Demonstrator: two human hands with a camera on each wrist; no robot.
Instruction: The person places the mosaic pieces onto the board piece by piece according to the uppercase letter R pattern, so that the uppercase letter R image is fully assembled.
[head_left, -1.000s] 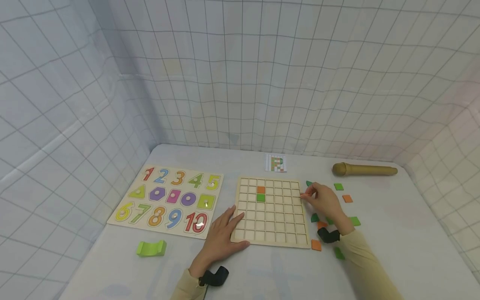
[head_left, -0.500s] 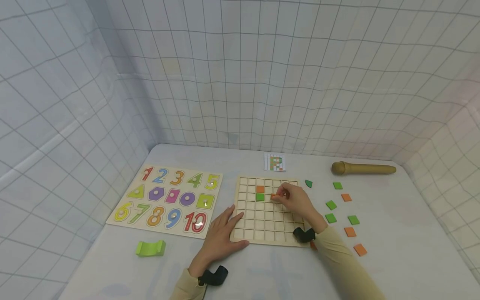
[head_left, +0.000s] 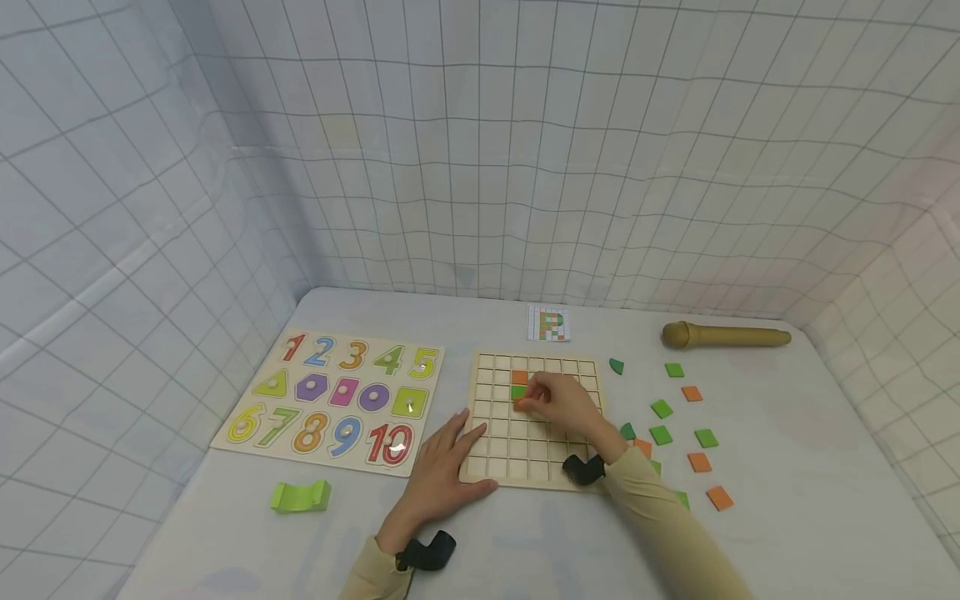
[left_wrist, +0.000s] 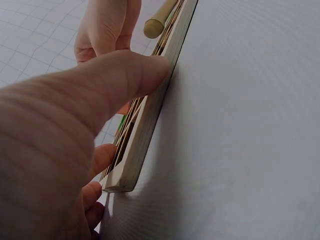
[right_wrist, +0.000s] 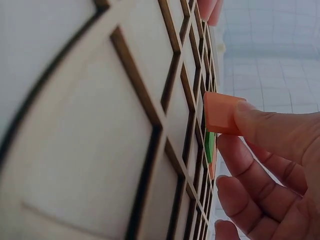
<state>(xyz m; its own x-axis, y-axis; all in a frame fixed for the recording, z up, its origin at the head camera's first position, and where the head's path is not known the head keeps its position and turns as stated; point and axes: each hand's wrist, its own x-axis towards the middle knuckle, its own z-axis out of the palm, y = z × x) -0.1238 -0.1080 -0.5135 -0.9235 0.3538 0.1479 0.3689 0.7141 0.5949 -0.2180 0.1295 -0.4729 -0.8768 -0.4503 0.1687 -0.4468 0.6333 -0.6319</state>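
Observation:
A wooden grid board [head_left: 519,471] lies flat in the middle of the table. My left hand [head_left: 444,467] rests at its near left corner, the thumb on the front edge and the fingers along the left side. Between thumb and fingertips, my right hand [head_left: 562,402] pinches an orange square tile [right_wrist: 220,114]. In the right wrist view this tile stands tilted at the grid, partly covered by the thumb. Just beyond it in the head view, a green tile [head_left: 518,391] and another orange tile [head_left: 520,377] sit in neighbouring cells of one column.
Loose green tiles [head_left: 662,408] and orange tiles [head_left: 699,462] lie scattered right of the board, some partly behind the right sleeve. A pattern card [head_left: 549,323] and a brown microphone-shaped stick [head_left: 731,336] lie farther back. Leftward are a number puzzle [head_left: 330,404] and a green block [head_left: 301,497].
My right hand has carried the orange tile leftward from the board's right edge to the cell before the green tile. My left hand has kept its place.

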